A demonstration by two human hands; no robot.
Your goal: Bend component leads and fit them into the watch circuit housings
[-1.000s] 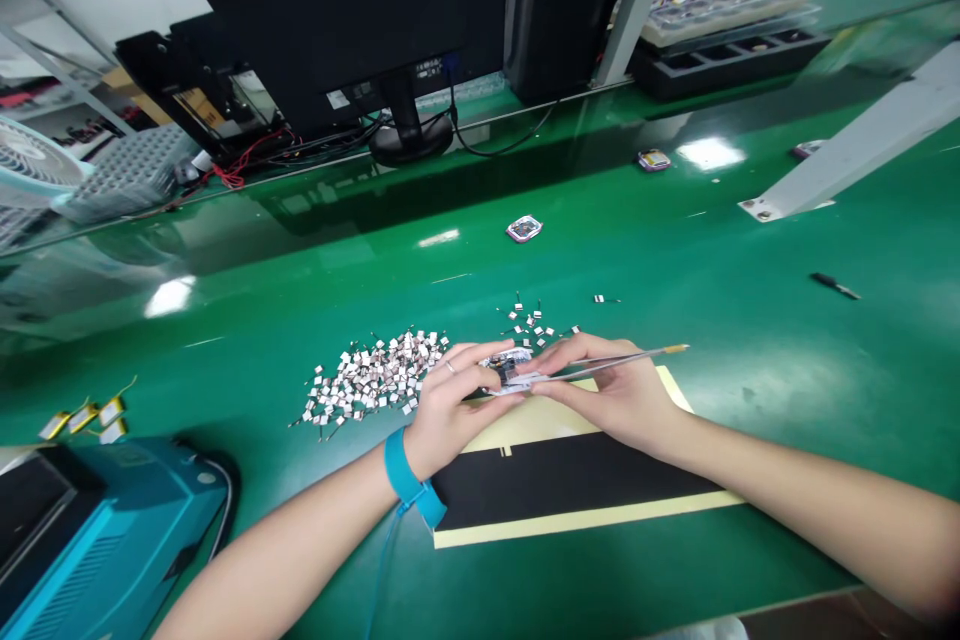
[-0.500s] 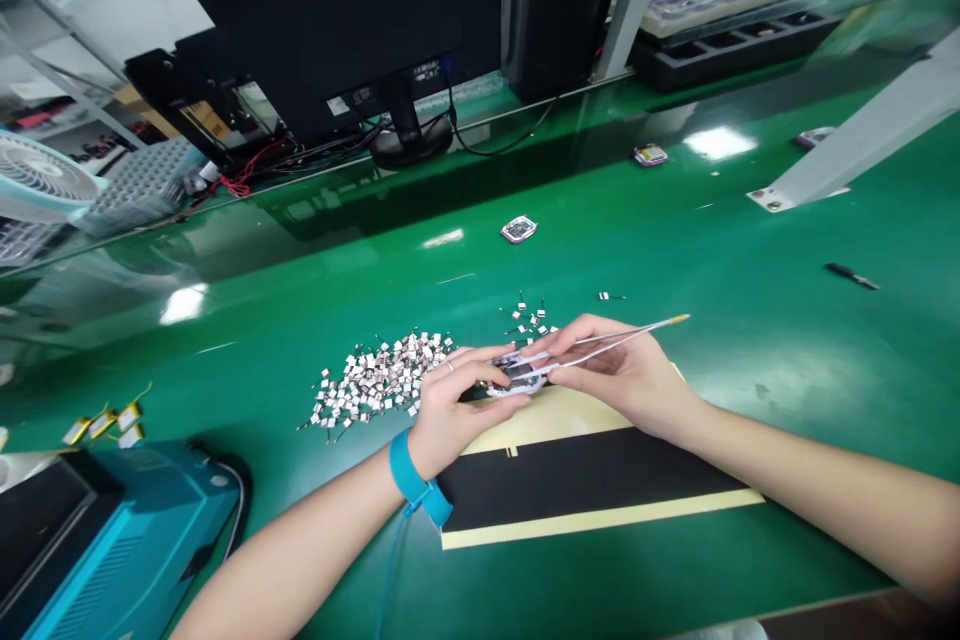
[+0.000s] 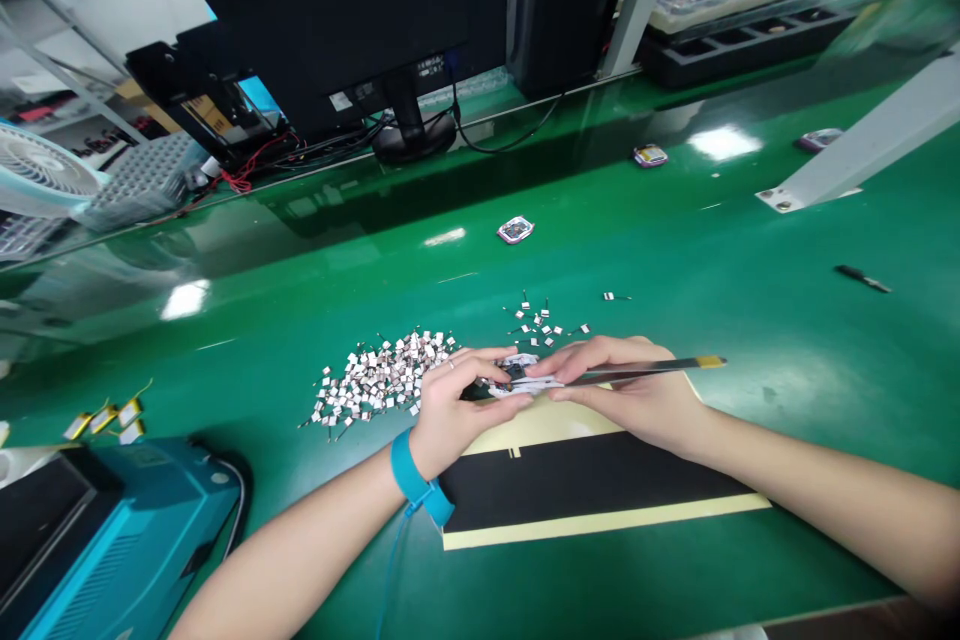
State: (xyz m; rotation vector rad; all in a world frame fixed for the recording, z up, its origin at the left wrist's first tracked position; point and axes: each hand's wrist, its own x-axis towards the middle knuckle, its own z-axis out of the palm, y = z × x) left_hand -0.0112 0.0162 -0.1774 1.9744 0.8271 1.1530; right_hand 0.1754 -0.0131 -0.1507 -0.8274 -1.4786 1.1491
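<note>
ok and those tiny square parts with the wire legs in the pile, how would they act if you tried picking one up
The tiny square parts are probably very light, so they'd likely scatter when nudged on the glossy green bench top. Their thin leads look apt to snag neighbours. Being so small beside the right hand, they'd probably suit the tweezers better than fingers.

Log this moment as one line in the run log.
left hand: holds small circuit board | right hand: holds tweezers | beside: pile of tiny wired parts
</note>
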